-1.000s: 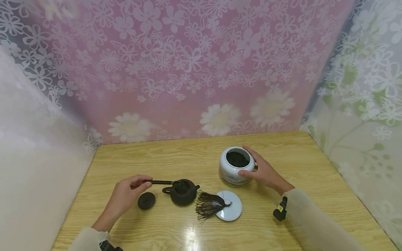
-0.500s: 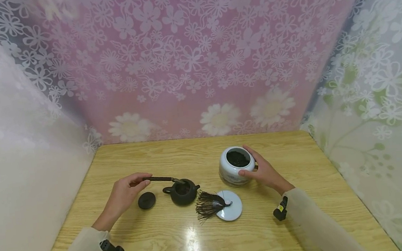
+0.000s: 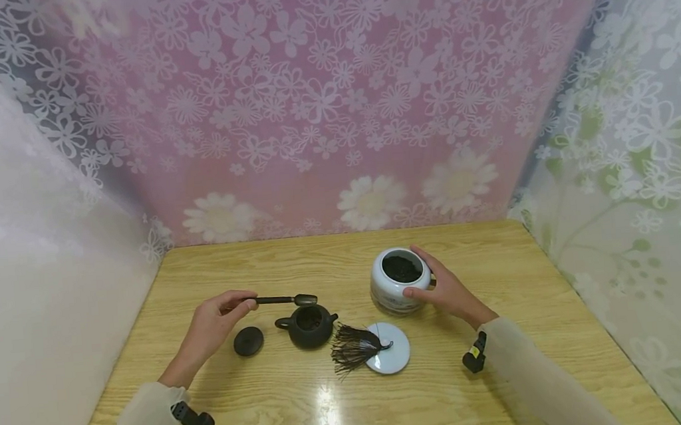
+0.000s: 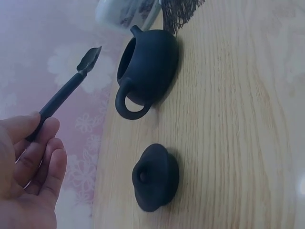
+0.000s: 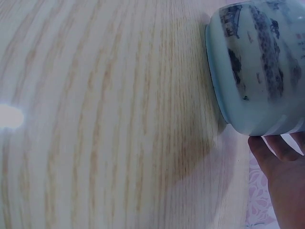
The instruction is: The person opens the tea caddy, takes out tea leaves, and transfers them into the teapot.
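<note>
My left hand (image 3: pixel 210 324) pinches the dark handle of a small tea scoop (image 4: pixel 62 98) between thumb and fingers. The scoop's tip hangs just above and behind the mouth of a black teapot (image 3: pixel 311 336), apart from it. Some dark bits show inside the pot. Its round black lid (image 3: pixel 248 340) lies on the table to the left, knob up. On the right, my right hand (image 3: pixel 450 292) grips a white ceramic jar (image 3: pixel 390 297) from its right side, thumb in front and fingers behind. Dark tea leaves fill much of the jar, and its painted side shows in the right wrist view.
A white jar lid (image 3: pixel 399 361) lies in front of the jar, with a dark brown tassel (image 3: pixel 353 349) across its left part. Everything stands on a wooden table (image 3: pixel 259 405). Flower-patterned sheets (image 3: pixel 332 106) hang behind it and on both sides.
The scoop has come up out of the teapot's mouth, and its bowl is now in full view above the rim. My right hand and the jar have stayed put.
</note>
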Motion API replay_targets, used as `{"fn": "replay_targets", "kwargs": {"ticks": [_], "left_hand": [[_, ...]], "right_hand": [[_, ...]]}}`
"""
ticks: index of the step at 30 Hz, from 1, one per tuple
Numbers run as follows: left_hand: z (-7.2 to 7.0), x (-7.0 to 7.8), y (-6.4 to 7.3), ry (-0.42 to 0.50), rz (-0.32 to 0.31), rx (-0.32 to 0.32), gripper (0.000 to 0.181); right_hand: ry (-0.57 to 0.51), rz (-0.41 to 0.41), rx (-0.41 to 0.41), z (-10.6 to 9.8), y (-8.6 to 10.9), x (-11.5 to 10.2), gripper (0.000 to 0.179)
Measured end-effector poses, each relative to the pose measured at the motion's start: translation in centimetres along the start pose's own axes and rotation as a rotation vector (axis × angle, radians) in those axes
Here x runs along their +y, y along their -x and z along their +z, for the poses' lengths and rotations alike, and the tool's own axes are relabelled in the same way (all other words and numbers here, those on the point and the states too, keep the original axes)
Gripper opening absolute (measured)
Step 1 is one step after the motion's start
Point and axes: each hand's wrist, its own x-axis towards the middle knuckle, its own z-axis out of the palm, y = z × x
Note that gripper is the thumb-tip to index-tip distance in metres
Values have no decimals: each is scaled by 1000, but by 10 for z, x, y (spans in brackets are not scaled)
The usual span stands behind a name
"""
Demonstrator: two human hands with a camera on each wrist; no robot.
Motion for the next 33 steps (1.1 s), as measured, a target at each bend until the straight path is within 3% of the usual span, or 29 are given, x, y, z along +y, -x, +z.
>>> {"fn": "replay_targets", "kwargs": {"ticks": [6, 12, 21, 26, 33], "left_hand": [[14, 13, -10, 118, -32, -71, 36], [35, 31, -29, 123, 2, -100, 34], [63, 69, -65, 107, 108, -138, 30], [77, 93, -89, 44, 181, -138, 29], [93, 121, -118, -79, 336, -142, 27]], "right_hand": [[-3, 3, 0, 0, 0, 1, 101], [-27, 0, -6, 0, 1, 2, 102], [-17, 13, -1, 1, 2, 0, 102], [-12, 5, 4, 0, 0, 1, 103], [-15, 0, -2, -1, -1, 3, 101]]}}
